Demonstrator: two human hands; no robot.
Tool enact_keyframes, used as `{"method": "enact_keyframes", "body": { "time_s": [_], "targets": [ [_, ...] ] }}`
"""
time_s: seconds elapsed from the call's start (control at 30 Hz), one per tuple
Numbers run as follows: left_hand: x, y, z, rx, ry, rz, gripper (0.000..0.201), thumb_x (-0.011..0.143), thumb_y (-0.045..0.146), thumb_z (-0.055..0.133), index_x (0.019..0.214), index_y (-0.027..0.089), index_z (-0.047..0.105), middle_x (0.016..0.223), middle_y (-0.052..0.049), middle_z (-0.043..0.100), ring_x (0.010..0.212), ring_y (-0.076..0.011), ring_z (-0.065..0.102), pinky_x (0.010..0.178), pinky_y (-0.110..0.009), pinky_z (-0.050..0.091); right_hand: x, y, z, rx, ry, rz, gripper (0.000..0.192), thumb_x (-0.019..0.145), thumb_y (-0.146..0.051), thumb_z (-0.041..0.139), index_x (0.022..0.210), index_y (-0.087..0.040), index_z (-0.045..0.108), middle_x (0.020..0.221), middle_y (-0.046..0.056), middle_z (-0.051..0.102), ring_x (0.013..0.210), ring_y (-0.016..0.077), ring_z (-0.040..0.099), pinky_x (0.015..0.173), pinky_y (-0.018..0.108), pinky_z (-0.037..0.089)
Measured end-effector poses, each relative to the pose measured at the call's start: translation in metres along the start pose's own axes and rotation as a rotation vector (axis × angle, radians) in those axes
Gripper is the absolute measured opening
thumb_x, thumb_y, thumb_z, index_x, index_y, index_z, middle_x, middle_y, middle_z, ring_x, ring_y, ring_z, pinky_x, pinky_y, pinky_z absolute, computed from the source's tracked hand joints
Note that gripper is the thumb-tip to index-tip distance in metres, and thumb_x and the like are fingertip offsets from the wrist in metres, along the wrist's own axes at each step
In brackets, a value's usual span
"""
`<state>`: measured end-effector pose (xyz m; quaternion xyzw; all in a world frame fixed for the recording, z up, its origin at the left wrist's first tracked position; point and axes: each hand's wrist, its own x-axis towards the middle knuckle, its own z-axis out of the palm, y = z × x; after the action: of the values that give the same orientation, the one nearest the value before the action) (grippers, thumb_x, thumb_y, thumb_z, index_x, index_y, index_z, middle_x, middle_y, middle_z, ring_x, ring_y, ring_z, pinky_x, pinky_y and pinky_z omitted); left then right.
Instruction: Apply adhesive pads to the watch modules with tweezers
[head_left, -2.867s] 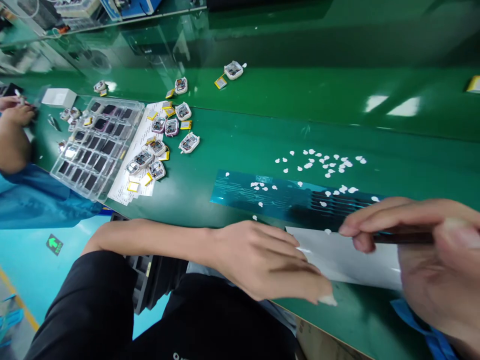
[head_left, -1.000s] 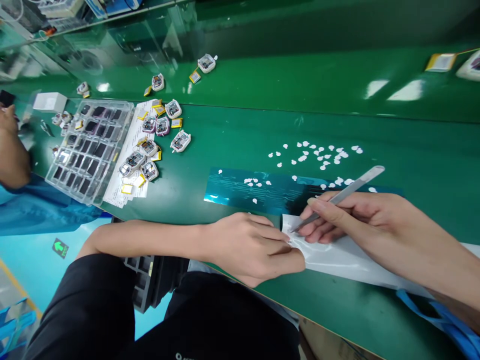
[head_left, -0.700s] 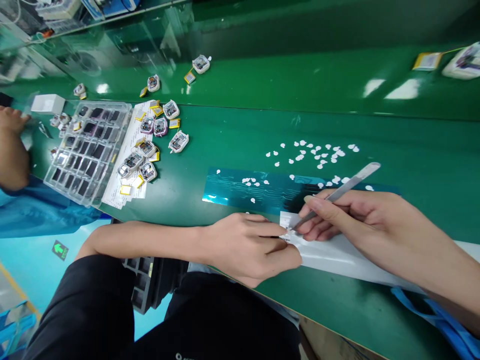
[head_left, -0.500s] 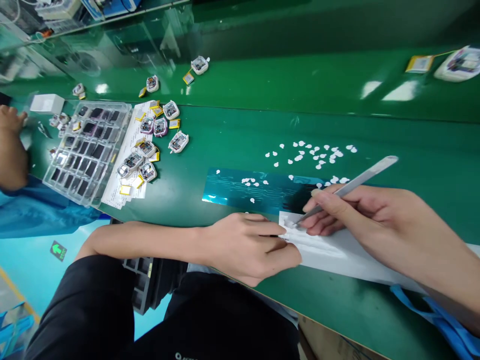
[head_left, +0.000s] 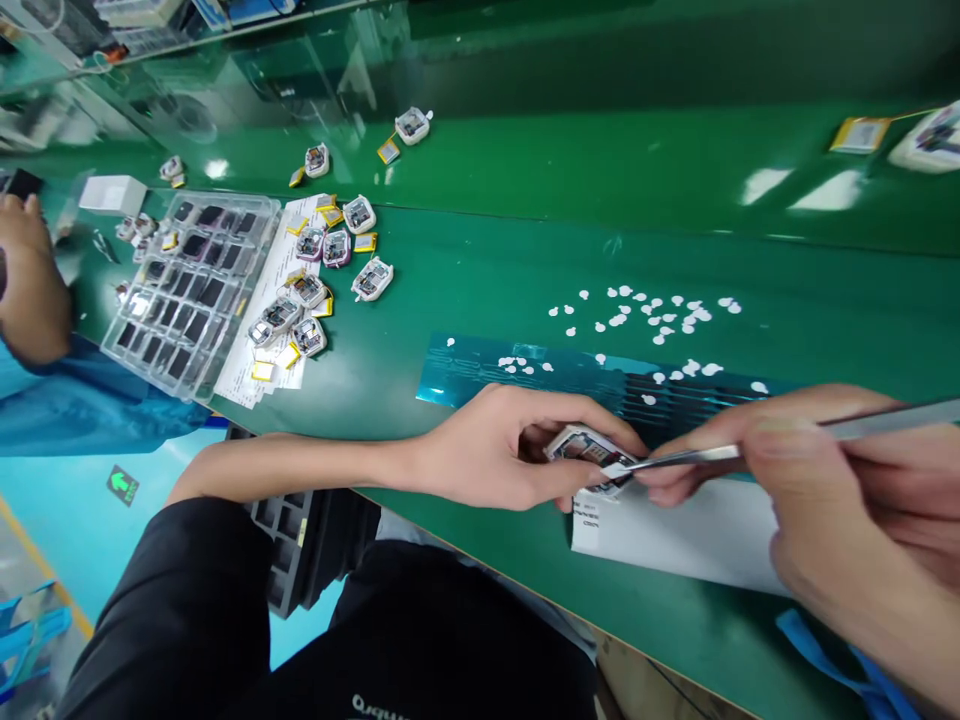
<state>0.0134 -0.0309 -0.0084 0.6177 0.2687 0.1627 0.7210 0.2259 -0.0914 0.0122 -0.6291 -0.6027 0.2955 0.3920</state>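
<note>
Module — cupped in left hand | right hand pinches tweezers, tip seemingly touching it

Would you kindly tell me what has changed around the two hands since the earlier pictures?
The left hand has left the white sheet and now holds a small open device above its left end. The right hand has swung the tweezers flatter, tips at the device. The blue film, white dots, clear tray and loose devices lie as before.
</note>
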Motion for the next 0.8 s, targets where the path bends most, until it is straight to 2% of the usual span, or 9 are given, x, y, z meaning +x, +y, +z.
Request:
{"method": "enact_keyframes", "body": {
  "time_s": [0.13, 0.23, 0.4, 0.6, 0.8],
  "targets": [
    [-0.002, 0.0, 0.003, -0.004, -0.029, -0.016, 0.03, 0.094, 0.01, 0.06, 0.123, 0.013, 0.063, 0.098, -0.007, 0.077, 0.079, -0.0133, 0.076, 0.078, -0.026, 0.064, 0.0, -0.009, 0.004, -0.033, -0.051, 0.058, 0.037, 0.098, -0.047, 0.06, 0.067, -0.03, 0.072, 0.072, -0.001, 0.075, 0.064, 0.0177, 0.073, 0.056, 0.029, 0.058],
    [-0.004, -0.002, 0.006, -0.036, -0.041, -0.043, 0.035, 0.094, 0.009, 0.059, 0.128, 0.012, 0.06, 0.097, -0.008, 0.077, 0.085, -0.0162, 0.079, 0.085, -0.031, 0.066, 0.0, -0.006, 0.005, -0.084, -0.039, 0.058, 0.035, 0.099, -0.049, 0.06, 0.072, -0.031, 0.074, 0.071, -0.003, 0.075, 0.065, 0.0167, 0.074, 0.057, 0.028, 0.057],
    [-0.004, -0.005, 0.007, -0.054, -0.045, -0.055, 0.039, 0.095, 0.009, 0.06, 0.133, 0.009, 0.058, 0.101, -0.011, 0.077, 0.089, -0.018, 0.08, 0.088, -0.033, 0.066, 0.002, -0.002, 0.004, -0.124, -0.082, 0.063, 0.032, 0.099, -0.052, 0.058, 0.085, -0.031, 0.078, 0.073, -0.003, 0.077, 0.068, 0.018, 0.075, 0.061, 0.029, 0.058],
    [-0.004, -0.003, 0.007, -0.035, -0.039, -0.076, 0.044, 0.094, 0.008, 0.06, 0.137, 0.005, 0.057, 0.098, -0.013, 0.078, 0.088, -0.019, 0.08, 0.088, -0.033, 0.066, 0.004, 0.002, 0.005, -0.136, -0.097, 0.06, 0.034, 0.099, -0.054, 0.057, 0.084, -0.03, 0.077, 0.073, -0.002, 0.077, 0.068, 0.0189, 0.076, 0.058, 0.029, 0.058],
    [-0.003, -0.005, 0.008, -0.022, -0.03, -0.061, 0.039, 0.093, 0.009, 0.06, 0.132, 0.009, 0.061, 0.098, -0.012, 0.079, 0.087, -0.0181, 0.08, 0.085, -0.031, 0.066, 0.003, 0.0, 0.005, -0.108, -0.097, 0.105, 0.035, 0.096, -0.059, 0.057, 0.083, -0.031, 0.075, 0.071, -0.002, 0.076, 0.064, 0.0192, 0.075, 0.057, 0.029, 0.059]
  ]
}}
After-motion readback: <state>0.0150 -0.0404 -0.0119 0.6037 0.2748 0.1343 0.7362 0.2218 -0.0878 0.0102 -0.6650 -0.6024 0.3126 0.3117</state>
